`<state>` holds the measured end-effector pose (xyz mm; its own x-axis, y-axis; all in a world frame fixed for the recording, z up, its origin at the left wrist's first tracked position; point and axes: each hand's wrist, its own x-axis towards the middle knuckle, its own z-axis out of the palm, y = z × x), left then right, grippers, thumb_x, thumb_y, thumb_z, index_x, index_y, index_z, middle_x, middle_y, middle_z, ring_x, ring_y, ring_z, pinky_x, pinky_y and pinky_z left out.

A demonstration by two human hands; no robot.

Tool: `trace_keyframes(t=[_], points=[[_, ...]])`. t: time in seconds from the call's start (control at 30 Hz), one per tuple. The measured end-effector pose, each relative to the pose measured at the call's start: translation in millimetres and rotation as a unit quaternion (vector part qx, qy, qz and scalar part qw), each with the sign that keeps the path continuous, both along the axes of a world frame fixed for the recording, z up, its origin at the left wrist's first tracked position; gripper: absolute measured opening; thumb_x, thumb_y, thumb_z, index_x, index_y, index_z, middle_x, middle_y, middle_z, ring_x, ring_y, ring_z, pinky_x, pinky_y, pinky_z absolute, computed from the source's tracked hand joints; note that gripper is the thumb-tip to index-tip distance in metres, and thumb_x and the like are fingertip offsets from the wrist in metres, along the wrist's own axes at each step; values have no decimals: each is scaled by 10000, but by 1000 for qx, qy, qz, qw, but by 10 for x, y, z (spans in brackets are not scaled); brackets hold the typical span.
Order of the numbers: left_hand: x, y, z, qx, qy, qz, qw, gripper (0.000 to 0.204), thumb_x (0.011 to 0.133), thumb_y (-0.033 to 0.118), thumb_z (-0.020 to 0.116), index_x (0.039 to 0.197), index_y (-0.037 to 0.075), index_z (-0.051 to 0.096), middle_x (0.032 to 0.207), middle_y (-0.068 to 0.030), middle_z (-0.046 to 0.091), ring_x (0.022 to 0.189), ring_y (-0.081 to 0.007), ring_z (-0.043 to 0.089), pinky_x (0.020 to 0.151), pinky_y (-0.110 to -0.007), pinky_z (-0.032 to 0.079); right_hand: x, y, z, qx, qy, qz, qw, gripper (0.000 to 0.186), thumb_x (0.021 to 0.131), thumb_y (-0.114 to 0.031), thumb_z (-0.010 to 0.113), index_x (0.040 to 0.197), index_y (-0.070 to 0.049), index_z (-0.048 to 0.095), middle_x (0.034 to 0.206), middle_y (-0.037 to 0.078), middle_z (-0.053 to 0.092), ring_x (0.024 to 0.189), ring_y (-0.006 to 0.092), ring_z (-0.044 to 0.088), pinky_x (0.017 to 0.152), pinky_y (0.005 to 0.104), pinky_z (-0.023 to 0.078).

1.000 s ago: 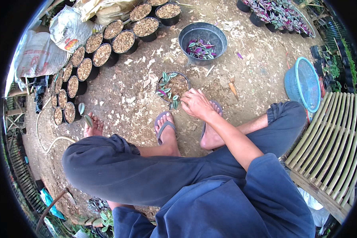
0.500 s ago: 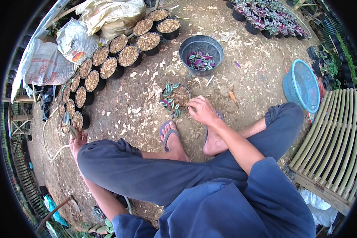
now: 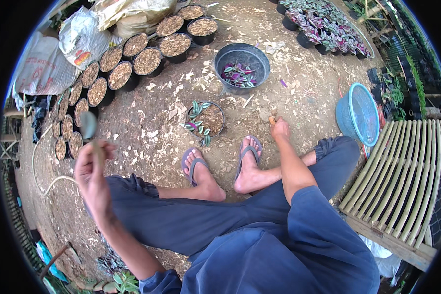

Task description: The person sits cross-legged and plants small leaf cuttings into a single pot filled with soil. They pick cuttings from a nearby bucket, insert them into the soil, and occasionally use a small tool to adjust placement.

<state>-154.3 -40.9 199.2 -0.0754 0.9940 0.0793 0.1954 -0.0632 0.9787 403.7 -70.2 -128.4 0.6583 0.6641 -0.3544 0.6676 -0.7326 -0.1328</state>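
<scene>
Raised over my left knee, my left hand (image 3: 94,169) pinches a leafy plant cutting (image 3: 88,125), blurred by motion. My right hand (image 3: 280,129) is down at the soil, fingers closed round a short orange-brown wooden stick (image 3: 272,119) whose end pokes out. Between the two hands, in front of my feet, stands a black pot (image 3: 224,128) filled with brown chip-like soil. Striped green and purple cuttings (image 3: 197,115) are set along its left side. Beyond it a larger dark bucket (image 3: 242,56) contains loose purple-green cuttings (image 3: 238,75).
Rows of soil-filled black pots (image 3: 120,75) line the left, beside stuffed sacks (image 3: 43,68). A hose (image 3: 43,188) curves nearby. On the right are a blue basket (image 3: 358,113) and a bamboo slat bench (image 3: 394,181). Potted purple plants (image 3: 323,27) stand at the far right.
My right hand has left the pot's edge, moved right and taken hold of the wooden stick that lay on the ground. My left hand has risen with the cutting. The view has shifted slightly.
</scene>
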Motion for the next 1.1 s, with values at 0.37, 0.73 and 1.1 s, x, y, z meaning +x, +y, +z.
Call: trace_keyframes(t=[0.37, 0.73, 1.1], points=[[1634, -559, -1008, -29, 269, -402, 875, 206, 842, 61, 746, 1033, 75, 822, 1161, -105, 769, 1112, -347, 712, 940, -446, 569, -494, 205, 1014, 154, 376, 100, 908, 367, 960, -130, 795, 1296, -24, 690, 1148, 143, 791, 1017, 184, 764, 880, 309, 605], [2444, -469, -2187, -12, 492, -317, 811, 124, 834, 114, 691, 876, 59, 794, 1398, -194, 644, 1205, -307, 688, 982, -439, 575, -1469, 251, 1425, 254, 271, 329, 868, 295, 1008, -177, 722, 1260, -25, 706, 1101, 219, 770, 982, 391, 760, 861, 450, 607], [2492, -495, -2358, -47, 486, -278, 828, 171, 849, 105, 682, 936, 34, 811, 1568, -265, 523, 1288, -344, 636, 1055, -456, 546, -1537, 234, 1270, 252, 197, 411, 853, 311, 1010, -233, 717, 1235, -19, 707, 1056, 235, 765, 958, 428, 742, 852, 495, 598]])
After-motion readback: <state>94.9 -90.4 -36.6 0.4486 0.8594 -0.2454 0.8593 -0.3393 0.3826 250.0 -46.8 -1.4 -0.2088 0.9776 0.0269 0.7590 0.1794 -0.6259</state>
